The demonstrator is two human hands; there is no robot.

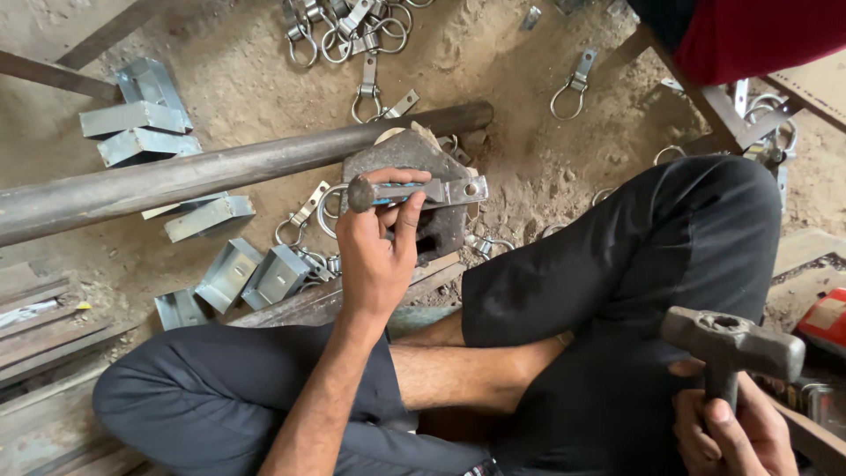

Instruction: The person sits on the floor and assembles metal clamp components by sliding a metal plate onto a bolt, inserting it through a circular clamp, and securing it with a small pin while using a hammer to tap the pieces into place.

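Note:
My left hand (377, 242) grips a steel punch (388, 192) with a rounded head and a blue band, held flat over a dark iron block (401, 157). The punch tip rests on a small metal strap with a rivet (465, 189) lying on that block. My right hand (731, 427) is at the lower right, closed around the handle of a heavy hammer (730, 342) whose head is raised above my right knee. I sit cross-legged in dark trousers (634, 264) on the sandy ground.
A long rusty steel pipe (176, 176) runs across the left, just behind the block. Folded galvanised brackets (141, 119) lie left; metal ring clamps (352, 35) are scattered at the top. Wooden planks (44, 335) lie lower left. Another person's red sleeve (758, 35) is top right.

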